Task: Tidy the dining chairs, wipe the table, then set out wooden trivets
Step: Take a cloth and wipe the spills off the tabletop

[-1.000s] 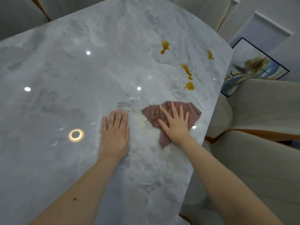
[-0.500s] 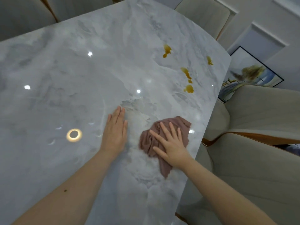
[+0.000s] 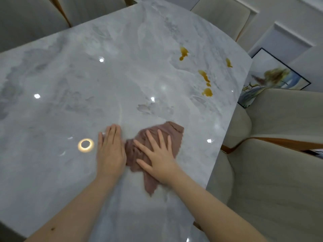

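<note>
While the right hand (image 3: 160,157) lies flat with its fingers spread and straight on a crumpled mauve cloth (image 3: 172,137), pressing it down rather than clutching it, the left hand (image 3: 110,151) rests palm-down and relaxed on the bare marble table (image 3: 87,88), holding nothing. The cloth sits a little below the middle of the view, toward five o'clock from the table's centre, and its left edge touches the side of the left hand; a loose tail of it trails out toward six o'clock from under the right palm. Several amber spills (image 3: 207,92) dot the tabletop at about two o'clock from the cloth, well apart from it and close to the table's right edge. A bright ring of reflected light (image 3: 85,145) shows at nine o'clock from the left hand, just beside it. Cream chairs (image 3: 272,180) stand against the right edge of the table at three o'clock, and more chair backs show along the far edge at twelve. A framed picture (image 3: 272,79) leans by the wall at two o'clock.
</note>
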